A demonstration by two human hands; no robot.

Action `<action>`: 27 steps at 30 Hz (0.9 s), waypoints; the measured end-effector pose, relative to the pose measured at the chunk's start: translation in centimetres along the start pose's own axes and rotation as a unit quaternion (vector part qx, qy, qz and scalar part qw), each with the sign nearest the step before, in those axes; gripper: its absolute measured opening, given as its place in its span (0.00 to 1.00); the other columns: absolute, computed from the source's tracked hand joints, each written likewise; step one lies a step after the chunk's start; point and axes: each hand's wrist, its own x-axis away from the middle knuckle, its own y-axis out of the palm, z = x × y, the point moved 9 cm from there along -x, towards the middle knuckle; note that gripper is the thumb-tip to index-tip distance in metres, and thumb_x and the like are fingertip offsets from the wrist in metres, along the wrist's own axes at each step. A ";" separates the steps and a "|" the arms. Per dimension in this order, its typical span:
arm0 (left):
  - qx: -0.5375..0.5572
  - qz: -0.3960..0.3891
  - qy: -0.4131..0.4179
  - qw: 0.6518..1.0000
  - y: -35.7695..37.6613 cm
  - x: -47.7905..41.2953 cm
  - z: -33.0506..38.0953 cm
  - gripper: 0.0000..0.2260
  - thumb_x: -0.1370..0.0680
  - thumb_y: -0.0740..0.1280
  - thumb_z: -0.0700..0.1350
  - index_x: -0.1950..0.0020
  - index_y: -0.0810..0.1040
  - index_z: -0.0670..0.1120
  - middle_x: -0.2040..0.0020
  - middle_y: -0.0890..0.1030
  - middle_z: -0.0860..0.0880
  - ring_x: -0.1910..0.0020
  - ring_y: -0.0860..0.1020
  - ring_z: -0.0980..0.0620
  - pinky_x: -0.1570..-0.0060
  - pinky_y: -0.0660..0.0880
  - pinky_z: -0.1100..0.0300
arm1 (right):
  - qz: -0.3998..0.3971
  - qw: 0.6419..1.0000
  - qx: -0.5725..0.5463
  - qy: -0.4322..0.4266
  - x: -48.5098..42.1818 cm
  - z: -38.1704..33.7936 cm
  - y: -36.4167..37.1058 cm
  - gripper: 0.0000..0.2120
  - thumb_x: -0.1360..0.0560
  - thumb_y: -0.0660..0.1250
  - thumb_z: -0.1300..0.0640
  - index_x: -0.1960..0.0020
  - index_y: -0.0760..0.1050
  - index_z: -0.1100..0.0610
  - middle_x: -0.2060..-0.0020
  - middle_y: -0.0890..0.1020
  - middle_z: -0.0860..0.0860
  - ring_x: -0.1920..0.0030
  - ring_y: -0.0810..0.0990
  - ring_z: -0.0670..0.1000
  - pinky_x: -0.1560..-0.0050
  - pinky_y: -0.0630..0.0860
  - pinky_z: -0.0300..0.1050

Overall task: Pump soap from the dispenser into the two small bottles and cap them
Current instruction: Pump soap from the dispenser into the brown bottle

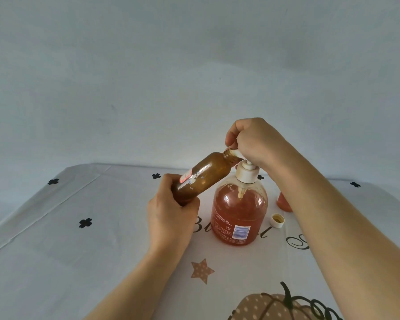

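So, bottle point(208, 176): amber and tilted in the air left of the dispenser point(239, 218), with its open mouth up against the white nozzle point(235, 154). The inside looks murky, so it is probably part full.
Left hand point(171, 218): wrapped round the bottle's lower end, thumb and fingers closed on it.
Right hand point(254, 142): curled down over the pump point(248, 167), fingers closed round its head, which is mostly hidden.
Dispenser: stands on the tabletop point(79, 262), well filled with orange soap. It is likely heavy enough to stay put under a straight-down press, but it could tip if you push sideways.
Bottle feel: probably light and stiff, though you cannot tell plastic from glass here. Soap on the neck would make it slippery, so hold low on the body, clear of the mouth.
Cap point(278, 221): lies open side up on the tabletop, just right of the dispenser. It is small and light, so take it by the rim with your fingertips.
Second bottle point(283, 202): an orange shape behind your right forearm, mostly hidden, and likely the other one to fill.
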 end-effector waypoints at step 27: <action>0.035 -0.002 0.014 0.999 0.0 0.1 0.9 0.17 0.27 0.68 0.34 0.47 0.69 0.53 0.65 0.75 0.56 0.70 0.74 0.63 0.71 0.69 0.73 | -0.061 0.983 0.170 0.009 -0.2 -1.0 0.5 0.16 0.22 0.55 0.69 0.43 0.80 0.65 0.54 0.86 0.57 0.46 0.85 0.57 0.39 0.78 0.54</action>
